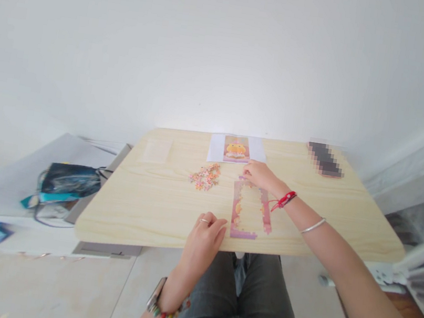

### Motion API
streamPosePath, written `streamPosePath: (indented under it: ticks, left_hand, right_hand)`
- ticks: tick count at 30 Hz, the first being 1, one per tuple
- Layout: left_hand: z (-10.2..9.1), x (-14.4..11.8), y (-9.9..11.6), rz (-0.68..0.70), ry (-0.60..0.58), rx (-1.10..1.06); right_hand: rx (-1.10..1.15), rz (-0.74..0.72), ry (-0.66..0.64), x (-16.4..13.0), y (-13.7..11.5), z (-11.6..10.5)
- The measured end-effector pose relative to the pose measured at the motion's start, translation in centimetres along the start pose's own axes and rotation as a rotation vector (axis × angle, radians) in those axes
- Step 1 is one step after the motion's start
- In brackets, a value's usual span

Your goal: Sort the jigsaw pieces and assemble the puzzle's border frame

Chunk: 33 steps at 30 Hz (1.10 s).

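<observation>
A partly joined jigsaw puzzle [236,213] lies near the table's front edge, a pink and purple border around a bare middle, with a gap at its lower right corner. At its top edge my right hand [261,176] is closed, fingertips pinched down on a small purple jigsaw piece that they partly cover. My left hand [205,235] rests by the lower left of the border, fingers curled in toward the thumb; what they hold, if anything, is hidden. A heap of loose jigsaw pieces [206,177] lies left of the puzzle. Behind it is a reference picture [237,150] of a yellow figure on a white sheet.
The light wooden table [142,196] stands against a white wall. A phone-like dark object [324,160], pixelated, lies at the back right. A translucent plastic bag or sheet [157,150] is at the back left. Beyond the left edge sits a dark bag [71,180].
</observation>
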State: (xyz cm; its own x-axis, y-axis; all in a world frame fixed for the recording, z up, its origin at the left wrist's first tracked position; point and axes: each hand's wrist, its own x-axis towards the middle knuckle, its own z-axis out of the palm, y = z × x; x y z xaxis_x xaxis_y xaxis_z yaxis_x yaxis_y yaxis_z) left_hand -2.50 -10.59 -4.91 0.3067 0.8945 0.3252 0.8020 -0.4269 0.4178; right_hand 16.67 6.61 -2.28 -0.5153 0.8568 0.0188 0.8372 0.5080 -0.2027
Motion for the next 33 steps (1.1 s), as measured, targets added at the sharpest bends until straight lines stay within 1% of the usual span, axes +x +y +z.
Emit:
streamPosePath:
  ticks: [4,8,11,16,20,25,29,31,33]
  left_hand:
    - [0.2,0.0,-0.2,-0.011,0.005,-0.017]
    - [0.4,0.1,-0.1,-0.006,0.017,-0.032]
    - [0.3,0.3,0.1,-0.005,0.004,-0.035]
    - [0.2,0.5,0.6,-0.001,-0.016,-0.059]
    - [0.2,0.2,0.9,0.007,-0.025,-0.06]
    - [0.5,-0.2,1.5,0.043,-0.017,-0.064]
    - [0.7,-0.2,2.4,0.065,-0.046,-0.071]
    - [0.8,-0.2,2.8,0.076,-0.079,-0.088]
    - [0.9,-0.3,3.2,0.087,-0.106,-0.1]
  right_hand:
    - [-0.025,0.056,0.03,-0.4,1.3,-0.6]
    - [-0.008,0.135,0.02,-1.5,3.2,-0.9]
    - [0.01,0.153,-0.002,-2.2,3.9,-0.8]
    - [0.024,0.115,-0.02,-2.4,3.7,-0.4]
    - [-0.018,0.074,-0.023,-2.5,3.6,-0.4]
    - [-0.045,0.053,0.0,-2.7,3.6,-0.4]
    - [-0.06,0.028,-0.035,-2.5,3.5,-0.6]
    - [-0.075,0.043,-0.014,-2.8,3.3,-1.0]
    - [-0.052,0.037,0.042,-3.8,2.7,-1.5]
